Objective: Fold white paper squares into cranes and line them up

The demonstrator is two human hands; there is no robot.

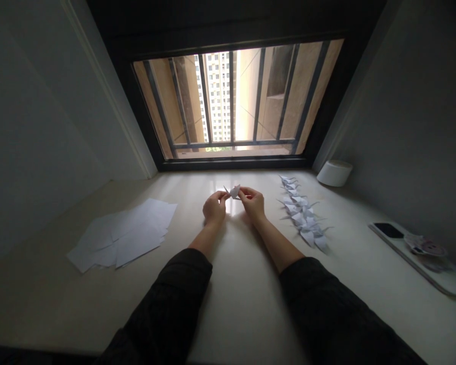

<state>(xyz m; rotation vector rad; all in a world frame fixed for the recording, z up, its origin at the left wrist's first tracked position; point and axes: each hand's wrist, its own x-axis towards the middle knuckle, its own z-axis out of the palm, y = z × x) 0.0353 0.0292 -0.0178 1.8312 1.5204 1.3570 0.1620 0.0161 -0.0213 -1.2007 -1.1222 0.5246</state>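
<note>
A small white paper crane (234,192) is held between both hands near the window end of the white counter. My left hand (214,207) pinches its left side, by a thin pointed part that sticks up. My right hand (254,204) grips the other side between thumb and fingers. To the right, several finished paper cranes (299,212) lie bunched in rows. On the left, a spread pile of white paper sheets (127,233) rests flat, its sheets overlapping.
Beyond the counter (235,294) is a dark-framed window (233,165) with bars outside. A white cup-like object (334,173) stands by the right wall. A white phone (418,256) with a decorated grip on its back lies at the right.
</note>
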